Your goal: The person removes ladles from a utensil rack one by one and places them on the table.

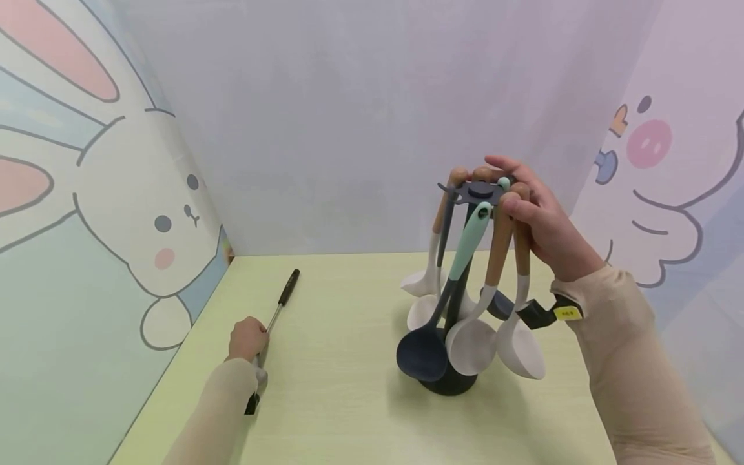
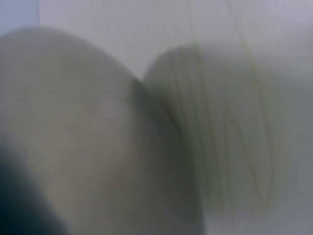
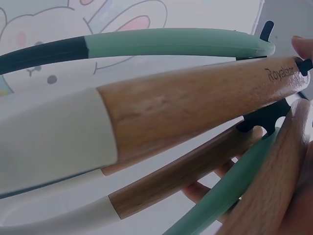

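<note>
On the left of the table, my left hand (image 1: 248, 337) is curled at the metal shaft of a long utensil with a dark handle (image 1: 289, 287); its head is hidden. My right hand (image 1: 543, 223) grips the top of a dark utensil stand (image 1: 480, 190) among the hanging handles. Its thumb presses by a wooden handle top (image 1: 501, 245), and fingertips (image 3: 196, 191) show behind the handles. From the stand hang a white ladle (image 1: 520, 349), a white round-headed spoon (image 1: 472, 345) and a dark ladle (image 1: 422, 354) with a mint handle (image 3: 181, 43).
Further white-headed utensils (image 1: 429, 282) hang at the stand's far side. The stand's round black base (image 1: 450, 385) rests on the pale yellow table (image 1: 337, 361). Walls with cartoon animals close in the left and right sides. A blurred pale shape (image 2: 88, 137) fills much of the left wrist view.
</note>
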Available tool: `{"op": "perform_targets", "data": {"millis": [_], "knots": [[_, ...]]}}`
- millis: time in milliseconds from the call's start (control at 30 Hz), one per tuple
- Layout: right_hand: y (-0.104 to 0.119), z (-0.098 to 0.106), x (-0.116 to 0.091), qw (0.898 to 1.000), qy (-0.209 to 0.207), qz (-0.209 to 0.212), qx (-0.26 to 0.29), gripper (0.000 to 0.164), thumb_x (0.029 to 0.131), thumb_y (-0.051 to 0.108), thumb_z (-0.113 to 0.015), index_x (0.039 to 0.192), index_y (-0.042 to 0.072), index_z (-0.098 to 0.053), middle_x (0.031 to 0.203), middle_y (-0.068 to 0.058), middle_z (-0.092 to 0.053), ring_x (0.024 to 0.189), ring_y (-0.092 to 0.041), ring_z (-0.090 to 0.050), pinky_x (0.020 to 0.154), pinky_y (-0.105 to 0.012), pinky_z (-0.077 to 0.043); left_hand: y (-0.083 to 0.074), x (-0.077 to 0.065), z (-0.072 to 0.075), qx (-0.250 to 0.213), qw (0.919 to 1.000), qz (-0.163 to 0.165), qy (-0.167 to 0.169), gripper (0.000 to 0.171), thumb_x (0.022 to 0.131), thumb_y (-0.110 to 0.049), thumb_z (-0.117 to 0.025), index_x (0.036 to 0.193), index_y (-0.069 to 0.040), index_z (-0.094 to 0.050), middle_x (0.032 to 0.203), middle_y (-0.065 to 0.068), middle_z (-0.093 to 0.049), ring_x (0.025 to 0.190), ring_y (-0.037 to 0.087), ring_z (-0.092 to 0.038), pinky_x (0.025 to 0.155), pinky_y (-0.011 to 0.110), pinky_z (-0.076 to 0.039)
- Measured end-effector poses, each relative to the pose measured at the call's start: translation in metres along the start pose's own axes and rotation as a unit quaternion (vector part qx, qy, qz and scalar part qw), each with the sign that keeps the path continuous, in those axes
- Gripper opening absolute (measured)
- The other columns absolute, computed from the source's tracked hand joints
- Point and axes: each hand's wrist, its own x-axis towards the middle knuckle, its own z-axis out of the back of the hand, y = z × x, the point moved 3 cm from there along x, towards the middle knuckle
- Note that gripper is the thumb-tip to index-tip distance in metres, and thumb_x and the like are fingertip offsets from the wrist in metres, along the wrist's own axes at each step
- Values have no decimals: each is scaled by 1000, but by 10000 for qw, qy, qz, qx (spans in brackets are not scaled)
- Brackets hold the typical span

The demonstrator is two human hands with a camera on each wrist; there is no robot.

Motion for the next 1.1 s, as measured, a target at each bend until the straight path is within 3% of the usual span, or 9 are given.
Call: {"op": "perform_targets", "data": {"millis": [300, 500, 533, 667, 767, 900, 1000, 1100], "knots": [[0, -3, -6, 9973, -683, -64, -264, 46, 94, 23, -60, 137, 11, -50, 130, -9, -55, 112, -20, -53, 84, -25, -47, -5, -4, 6, 267, 9994, -176, 108, 16, 88, 4, -60, 98, 15, -66, 86, 23, -68, 69, 26, -62, 59, 36, -54], [1, -8, -11, 9925, -1095, 86, -535, 39, 94, 24, -63, 131, 10, -57, 111, -9, -60, 99, -22, -51, 77, -26, -46, -6, -9, 14, 372, 9980, -462, 223, 20, 88, 2, -62, 100, 17, -65, 93, 28, -68, 75, 32, -67, 64, 43, -57], [1, -9, -11, 9914, -1172, 113, -573, 39, 94, 24, -64, 130, 10, -58, 104, -9, -58, 96, -22, -50, 75, -26, -46, -6, -10, 16, 356, 9980, -473, 214, 21, 88, 1, -62, 101, 17, -65, 95, 30, -67, 76, 33, -68, 64, 44, -57], [2, -11, -13, 9886, -1337, 239, -653, 37, 95, 22, -64, 129, 9, -60, 109, -8, -60, 99, -21, -50, 75, -24, -46, -13, -12, 21, 283, 9980, -572, -7, 29, 90, -4, -62, 110, 17, -64, 101, 31, -67, 79, 36, -68, 63, 44, -57], [2, -11, -12, 9883, -1356, 298, -635, 37, 95, 22, -63, 128, 7, -61, 119, -10, -61, 105, -22, -50, 78, -24, -45, -29, -14, 24, 180, 9972, -677, -271, 34, 91, -10, -61, 116, 13, -63, 104, 28, -68, 78, 34, -69, 60, 42, -56], [1, -11, -11, 9890, -1329, 298, -573, 37, 95, 23, -63, 126, 3, -63, 127, -14, -58, 110, -25, -49, 81, -25, -46, -62, -20, 28, -13, 9941, -928, -554, 36, 92, -15, -61, 120, 8, -64, 105, 22, -70, 78, 31, -69, 58, 40, -54], [0, -11, -10, 9876, -1408, 362, -586, 33, 94, 22, -64, 120, 1, -66, 125, -15, -58, 109, -25, -50, 80, -25, -46, -90, -25, 31, -256, 9888, -1281, -717, 35, 93, -17, -62, 122, 4, -65, 106, 19, -71, 80, 30, -69, 61, 41, -54], [0, -11, -8, 9858, -1494, 436, -624, 29, 93, 21, -65, 113, 1, -68, 123, -14, -61, 107, -25, -51, 77, -24, -46, -116, -32, 33, -574, 9784, -1787, -867, 35, 94, -17, -63, 124, 2, -65, 106, 17, -72, 89, 31, -69, 68, 45, -55]]}}
